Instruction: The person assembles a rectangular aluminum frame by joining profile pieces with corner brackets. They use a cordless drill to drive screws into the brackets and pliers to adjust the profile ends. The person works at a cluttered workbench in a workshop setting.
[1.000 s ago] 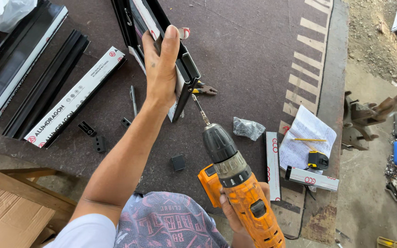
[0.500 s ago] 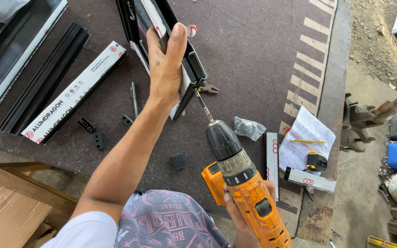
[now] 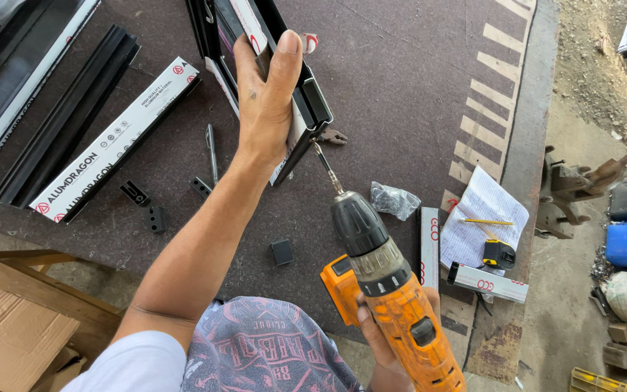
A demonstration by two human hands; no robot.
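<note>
Black aluminium frame (image 3: pixel 306 101) lies near the far edge of our brown worktable (image 3: pixel 415 94), with our left hand (image 3: pixel 266 101) clamped over its end. Our right hand (image 3: pixel 393 341), at the near edge, grips the orange drill (image 3: pixel 393 305), whose bit (image 3: pixel 326 168) touches the frame's corner.

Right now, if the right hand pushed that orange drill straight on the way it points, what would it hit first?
Most likely the black metal frame piece gripped by the left hand. The right hand aims the drill so its bit tip sits right at the frame's lower corner, though depth is hard to judge.
</note>
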